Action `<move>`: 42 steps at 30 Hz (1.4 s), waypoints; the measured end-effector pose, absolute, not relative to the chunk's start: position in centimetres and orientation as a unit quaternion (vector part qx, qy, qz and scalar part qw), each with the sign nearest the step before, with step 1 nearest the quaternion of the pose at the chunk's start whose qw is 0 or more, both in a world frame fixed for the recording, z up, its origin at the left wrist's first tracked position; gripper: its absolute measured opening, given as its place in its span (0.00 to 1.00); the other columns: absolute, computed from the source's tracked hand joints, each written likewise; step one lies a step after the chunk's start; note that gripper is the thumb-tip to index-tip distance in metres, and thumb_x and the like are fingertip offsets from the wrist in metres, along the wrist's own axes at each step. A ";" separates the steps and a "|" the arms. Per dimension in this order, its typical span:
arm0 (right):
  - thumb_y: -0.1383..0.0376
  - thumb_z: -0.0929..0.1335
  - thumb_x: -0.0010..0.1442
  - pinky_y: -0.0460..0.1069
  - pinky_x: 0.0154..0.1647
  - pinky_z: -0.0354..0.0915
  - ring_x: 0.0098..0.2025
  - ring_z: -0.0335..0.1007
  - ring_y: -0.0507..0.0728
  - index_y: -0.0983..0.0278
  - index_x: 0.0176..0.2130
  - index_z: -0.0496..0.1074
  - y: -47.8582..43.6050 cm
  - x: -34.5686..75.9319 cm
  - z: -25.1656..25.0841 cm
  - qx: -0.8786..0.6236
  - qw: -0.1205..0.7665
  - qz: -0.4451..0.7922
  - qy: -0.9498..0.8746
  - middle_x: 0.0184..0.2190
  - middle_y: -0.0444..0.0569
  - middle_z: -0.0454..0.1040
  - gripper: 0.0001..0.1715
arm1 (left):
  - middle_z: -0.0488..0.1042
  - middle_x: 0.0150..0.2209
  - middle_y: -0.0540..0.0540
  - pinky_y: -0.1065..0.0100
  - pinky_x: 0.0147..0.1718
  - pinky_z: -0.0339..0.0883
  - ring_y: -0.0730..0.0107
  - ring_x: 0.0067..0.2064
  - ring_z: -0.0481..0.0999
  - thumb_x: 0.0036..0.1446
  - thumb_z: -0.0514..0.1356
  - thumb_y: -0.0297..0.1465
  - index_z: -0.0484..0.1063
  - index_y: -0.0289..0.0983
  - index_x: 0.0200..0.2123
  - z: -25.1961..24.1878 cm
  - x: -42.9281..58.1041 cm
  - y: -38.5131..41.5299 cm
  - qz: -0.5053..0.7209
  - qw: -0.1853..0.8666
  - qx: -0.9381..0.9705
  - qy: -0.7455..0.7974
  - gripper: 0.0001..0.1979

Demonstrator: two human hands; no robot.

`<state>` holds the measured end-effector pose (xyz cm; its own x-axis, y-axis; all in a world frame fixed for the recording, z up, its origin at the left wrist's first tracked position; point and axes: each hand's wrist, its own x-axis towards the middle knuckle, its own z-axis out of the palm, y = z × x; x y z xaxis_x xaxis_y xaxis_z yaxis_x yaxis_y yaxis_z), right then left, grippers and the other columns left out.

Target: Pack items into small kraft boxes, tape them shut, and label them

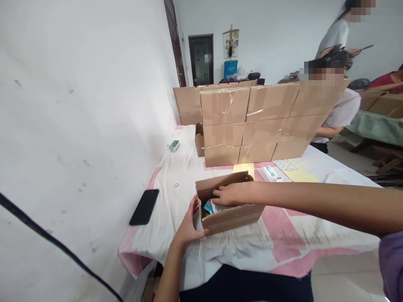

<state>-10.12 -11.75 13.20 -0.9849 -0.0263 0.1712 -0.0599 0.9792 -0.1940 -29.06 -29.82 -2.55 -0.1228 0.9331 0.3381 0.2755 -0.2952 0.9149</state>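
Note:
An open cardboard box point(234, 220) stands on the cloth-covered table in front of me. My left hand point(190, 226) grips its left end, the thumb on the near wall and the fingers round the far corner. From the right, my right hand point(234, 193) reaches over the rim into the box. Its fingers are bent onto a white and teal packet point(208, 206), which shows only in part between the hand and the near wall. The box's bottom and anything deeper inside are hidden.
A black phone point(144, 207) lies left, near the wall. Beyond it is a small green-and-white box point(174, 146). A wall of stacked cardboard boxes point(252, 126) rises behind my box. A white device point(270, 173) and a yellow sheet point(291, 168) lie right. Other people are beyond.

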 end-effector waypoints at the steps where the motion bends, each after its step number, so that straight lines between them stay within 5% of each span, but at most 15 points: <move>1: 0.79 0.73 0.48 0.50 0.32 0.60 0.31 0.69 0.55 0.55 0.43 0.77 -11.8 -10.4 12.9 0.045 0.057 0.073 -0.995 0.33 0.42 0.74 0.26 | 0.50 0.72 0.34 0.42 0.70 0.48 0.41 0.72 0.53 0.44 0.72 0.39 0.35 0.42 0.73 -2.5 -29.1 -29.8 0.546 0.301 0.590 0.514 0.62; 4: 0.80 0.73 0.47 0.50 0.28 0.58 0.31 0.70 0.57 0.58 0.51 0.76 -12.2 -10.7 13.8 0.102 -0.021 0.012 -0.994 0.37 0.47 0.76 0.32 | 0.51 0.72 0.34 0.41 0.70 0.48 0.40 0.72 0.54 0.43 0.72 0.39 0.35 0.42 0.74 -2.4 -29.1 -29.9 0.542 0.300 0.588 0.520 0.63; 7: 0.73 0.75 0.52 0.51 0.28 0.60 0.31 0.72 0.58 0.59 0.49 0.77 -12.3 -9.0 16.8 0.061 -0.009 0.050 -0.997 0.39 0.50 0.77 0.25 | 0.51 0.72 0.33 0.41 0.70 0.49 0.39 0.72 0.54 0.44 0.72 0.42 0.36 0.42 0.74 -2.5 -29.2 -30.1 0.539 0.297 0.588 0.525 0.63; 10: 0.62 0.71 0.63 0.54 0.35 0.67 0.38 0.74 0.61 0.57 0.48 0.76 -12.3 -4.7 18.7 -0.073 0.147 0.146 -0.976 0.41 0.50 0.77 0.12 | 0.50 0.72 0.33 0.41 0.68 0.52 0.39 0.71 0.56 0.47 0.72 0.45 0.35 0.43 0.74 -2.8 -29.2 -30.3 0.542 0.288 0.592 0.523 0.62; 14: 0.54 0.64 0.70 0.61 0.48 0.70 0.47 0.74 0.65 0.57 0.46 0.75 -13.1 1.2 15.1 -0.258 0.483 0.257 -0.796 0.43 0.53 0.78 0.14 | 0.44 0.74 0.35 0.41 0.69 0.51 0.38 0.74 0.49 0.47 0.69 0.55 0.39 0.48 0.74 -2.1 -28.5 -30.0 0.580 0.225 0.591 0.514 0.60; 18: 0.47 0.60 0.70 0.66 0.61 0.63 0.60 0.68 0.69 0.57 0.46 0.78 -14.5 1.2 8.5 -0.211 0.474 0.367 -0.772 0.51 0.55 0.78 0.24 | 0.40 0.76 0.44 0.40 0.72 0.37 0.41 0.76 0.37 0.45 0.64 0.63 0.50 0.53 0.71 0.3 -26.6 -29.3 0.619 0.134 0.594 0.495 0.54; 23: 0.49 0.63 0.69 0.66 0.68 0.56 0.66 0.61 0.68 0.57 0.46 0.78 -16.3 -1.2 6.2 -0.241 0.496 0.400 -0.732 0.52 0.54 0.78 0.21 | 0.57 0.72 0.45 0.43 0.72 0.35 0.47 0.76 0.42 0.65 0.50 0.55 0.72 0.46 0.60 2.4 -24.5 -29.1 0.634 0.114 0.575 0.504 0.30; 25: 0.52 0.63 0.70 0.64 0.68 0.56 0.67 0.61 0.66 0.55 0.57 0.72 -16.7 -1.2 6.5 -0.288 0.488 0.421 -0.709 0.61 0.53 0.71 0.22 | 0.55 0.73 0.47 0.46 0.73 0.40 0.52 0.76 0.44 0.69 0.50 0.45 0.63 0.46 0.67 2.5 -24.2 -29.1 0.645 0.126 0.549 0.517 0.27; 29: 0.56 0.64 0.69 0.64 0.71 0.52 0.73 0.50 0.63 0.48 0.73 0.49 -16.6 -0.6 7.1 -0.311 0.449 0.454 -0.704 0.75 0.48 0.48 0.38 | 0.39 0.76 0.52 0.56 0.71 0.51 0.58 0.76 0.42 0.66 0.51 0.36 0.34 0.49 0.74 2.4 -24.2 -28.8 0.660 0.150 0.507 0.533 0.39; 33: 0.63 0.64 0.65 0.66 0.71 0.50 0.75 0.45 0.63 0.46 0.74 0.43 -15.4 -0.6 7.6 -0.269 0.424 0.449 -0.739 0.75 0.48 0.48 0.45 | 0.50 0.74 0.48 0.57 0.67 0.58 0.58 0.72 0.56 0.62 0.52 0.34 0.30 0.51 0.74 2.4 -24.3 -28.3 0.670 0.139 0.495 0.536 0.43; 35: 0.66 0.65 0.63 0.66 0.69 0.53 0.72 0.54 0.64 0.50 0.73 0.49 -15.0 -0.8 7.7 -0.244 0.445 0.419 -0.753 0.70 0.52 0.61 0.45 | 0.58 0.69 0.47 0.55 0.66 0.59 0.57 0.69 0.61 0.61 0.52 0.34 0.37 0.51 0.73 2.4 -24.4 -28.2 0.671 0.120 0.492 0.541 0.41; 37: 0.67 0.66 0.63 0.66 0.68 0.57 0.67 0.62 0.64 0.54 0.67 0.61 -14.7 -1.0 7.4 -0.223 0.470 0.375 -0.767 0.61 0.54 0.71 0.36 | 0.64 0.63 0.46 0.51 0.67 0.57 0.53 0.68 0.61 0.60 0.52 0.34 0.56 0.49 0.68 2.7 -24.7 -28.3 0.662 0.100 0.497 0.552 0.32; 39: 0.67 0.66 0.64 0.66 0.67 0.58 0.66 0.63 0.65 0.56 0.59 0.70 -14.7 -1.0 7.0 -0.221 0.481 0.333 -0.780 0.57 0.55 0.74 0.25 | 0.68 0.57 0.45 0.47 0.68 0.52 0.50 0.68 0.59 0.59 0.52 0.33 0.73 0.45 0.55 3.4 -25.0 -28.7 0.635 0.085 0.515 0.570 0.22; 42: 0.67 0.65 0.65 0.68 0.66 0.59 0.67 0.61 0.66 0.56 0.52 0.74 -14.8 -0.9 6.5 -0.222 0.475 0.296 -0.799 0.56 0.53 0.76 0.17 | 0.73 0.53 0.46 0.43 0.70 0.42 0.48 0.68 0.58 0.58 0.55 0.30 0.81 0.47 0.45 5.4 -24.9 -29.6 0.571 0.074 0.554 0.601 0.17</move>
